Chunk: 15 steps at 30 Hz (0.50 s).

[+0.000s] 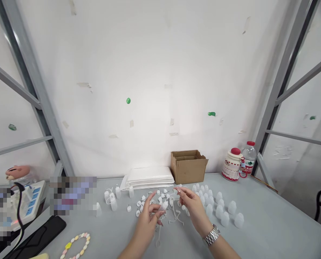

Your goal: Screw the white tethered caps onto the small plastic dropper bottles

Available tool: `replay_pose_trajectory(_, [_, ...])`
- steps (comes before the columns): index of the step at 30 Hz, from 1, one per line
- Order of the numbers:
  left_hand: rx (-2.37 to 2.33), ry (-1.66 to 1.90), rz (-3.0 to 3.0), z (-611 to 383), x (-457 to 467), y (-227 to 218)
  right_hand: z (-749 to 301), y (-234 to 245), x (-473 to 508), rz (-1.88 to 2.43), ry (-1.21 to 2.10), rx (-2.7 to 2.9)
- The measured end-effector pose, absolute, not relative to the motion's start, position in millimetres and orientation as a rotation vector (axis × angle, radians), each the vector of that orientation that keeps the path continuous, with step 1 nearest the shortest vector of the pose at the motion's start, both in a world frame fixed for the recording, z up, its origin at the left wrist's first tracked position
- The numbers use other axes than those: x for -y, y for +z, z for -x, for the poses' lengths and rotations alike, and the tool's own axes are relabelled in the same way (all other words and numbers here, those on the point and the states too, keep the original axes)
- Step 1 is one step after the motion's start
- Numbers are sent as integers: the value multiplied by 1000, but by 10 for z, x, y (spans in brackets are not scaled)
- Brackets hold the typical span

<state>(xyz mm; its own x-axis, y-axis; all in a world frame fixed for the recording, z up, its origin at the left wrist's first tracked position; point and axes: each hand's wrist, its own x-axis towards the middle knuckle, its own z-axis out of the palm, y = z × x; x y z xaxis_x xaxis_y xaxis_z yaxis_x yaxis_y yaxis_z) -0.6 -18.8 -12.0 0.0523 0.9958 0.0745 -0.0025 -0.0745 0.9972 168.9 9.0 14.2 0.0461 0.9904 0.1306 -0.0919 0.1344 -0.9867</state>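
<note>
My left hand [149,218] pinches a small white plastic bottle [164,205] between thumb and fingers, over the middle of the table. A little to its right and higher, my right hand [191,203] has thumb and fingertips drawn together; what is in them, if anything, is too small to make out. Beneath and between both hands lie loose white caps [138,213] and thin white straps [176,217]. Off to the left stand several small white bottles [113,204], some with straps. Translucent, rounded white pieces [225,218] stand in rows at the right.
Behind the hands are a stack of white sheets [149,177] and an open cardboard box [189,171]. A red-lidded jar [232,165] and a clear bottle [248,160] stand back right. At the left lie a bead bracelet [76,238], a black case [41,235] and a power strip [33,201].
</note>
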Motion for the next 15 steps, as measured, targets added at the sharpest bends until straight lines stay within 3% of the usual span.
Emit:
replay_pose_trajectory(7, [-1085,1221,-1286,-20,187,-133,-1661,148,-84,1079,1025,1240])
replay_pose_trajectory(15, [-1039,1136,-1303,-39,213,-104,-1606,90,-67,926,1504,919])
